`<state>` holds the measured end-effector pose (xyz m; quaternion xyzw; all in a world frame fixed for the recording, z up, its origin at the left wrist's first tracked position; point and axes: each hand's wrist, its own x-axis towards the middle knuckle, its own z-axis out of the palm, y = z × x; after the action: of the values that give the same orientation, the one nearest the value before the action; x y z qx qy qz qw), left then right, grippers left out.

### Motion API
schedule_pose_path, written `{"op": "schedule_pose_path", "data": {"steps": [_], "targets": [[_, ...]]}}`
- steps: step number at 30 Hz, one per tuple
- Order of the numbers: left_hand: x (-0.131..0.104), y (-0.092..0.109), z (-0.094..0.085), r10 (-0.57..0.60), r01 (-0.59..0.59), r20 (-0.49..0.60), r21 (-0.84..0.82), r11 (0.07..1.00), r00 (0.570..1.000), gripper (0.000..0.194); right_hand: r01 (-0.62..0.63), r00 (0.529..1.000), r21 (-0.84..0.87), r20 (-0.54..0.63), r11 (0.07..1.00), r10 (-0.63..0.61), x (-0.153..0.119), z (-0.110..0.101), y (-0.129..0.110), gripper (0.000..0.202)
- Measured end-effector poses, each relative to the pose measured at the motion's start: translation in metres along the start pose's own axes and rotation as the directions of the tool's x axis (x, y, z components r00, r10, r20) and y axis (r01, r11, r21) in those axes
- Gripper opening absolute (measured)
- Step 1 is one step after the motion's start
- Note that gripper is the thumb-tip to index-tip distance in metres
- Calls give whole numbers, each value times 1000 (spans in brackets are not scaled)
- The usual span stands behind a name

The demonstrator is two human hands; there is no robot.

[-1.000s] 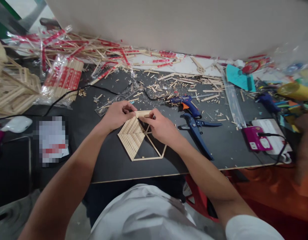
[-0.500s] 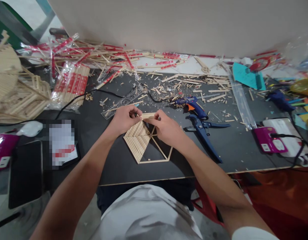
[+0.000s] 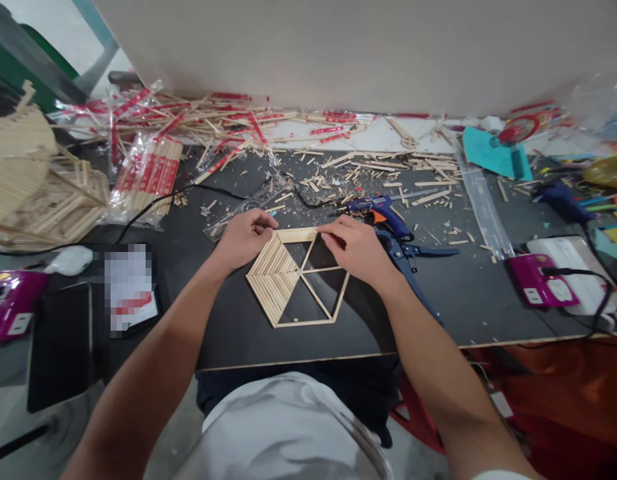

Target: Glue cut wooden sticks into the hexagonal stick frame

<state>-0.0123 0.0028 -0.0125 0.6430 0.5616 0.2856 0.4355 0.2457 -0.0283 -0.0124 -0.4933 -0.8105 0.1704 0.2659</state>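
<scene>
A hexagonal frame of thin wooden sticks lies flat on the dark table, with spokes meeting near its middle. Two sections on its left are filled with closely laid sticks; a few sticks run along the far edge. My left hand is closed, its thumb and fingers pinching at the frame's far left corner. At the far right corner, my right hand has its thumb and index fingertip together on the stick ends. The other fingers of the right hand are curled.
A blue glue gun and blue cutters lie right of the frame. Behind are stick scraps and a clear ruler. Packed sticks, a wooden stick structure and a phone are at left.
My hands have moved apart along the far edge, the right one to the right and the left one slightly left. More of the far row of sticks and the spokes now shows.
</scene>
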Motion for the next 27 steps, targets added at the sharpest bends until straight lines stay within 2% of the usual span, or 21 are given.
{"op": "schedule_pose_path", "data": {"steps": [4,7,9,12,16,19,22,27], "targets": [[1,1,-6,68,-55,-189,70,996,980,13,-39,999,50,11,998,39,2,0,4,8],[2,2,-16,153,-71,-303,264,962,941,15,-102,995,72,12,992,101,3,1,6,19],[2,0,-23,218,-84,-291,410,908,932,17,-131,991,67,7,989,131,3,-1,8,22],[3,-3,-29,261,-116,-182,566,816,948,18,-161,987,57,-17,985,162,2,-6,9,24],[6,-1,-28,240,-91,-122,691,717,963,24,-203,979,72,-9,976,205,2,-11,10,25],[16,5,-31,207,-72,-98,726,684,973,24,-214,977,146,4,966,215,3,-10,11,21],[29,11,-41,164,-10,-136,741,672,977,23,-228,973,251,29,941,228,4,-8,11,15],[51,17,-67,106,171,-316,733,659,943,34,-197,980,299,47,934,192,3,-8,12,8]]}}
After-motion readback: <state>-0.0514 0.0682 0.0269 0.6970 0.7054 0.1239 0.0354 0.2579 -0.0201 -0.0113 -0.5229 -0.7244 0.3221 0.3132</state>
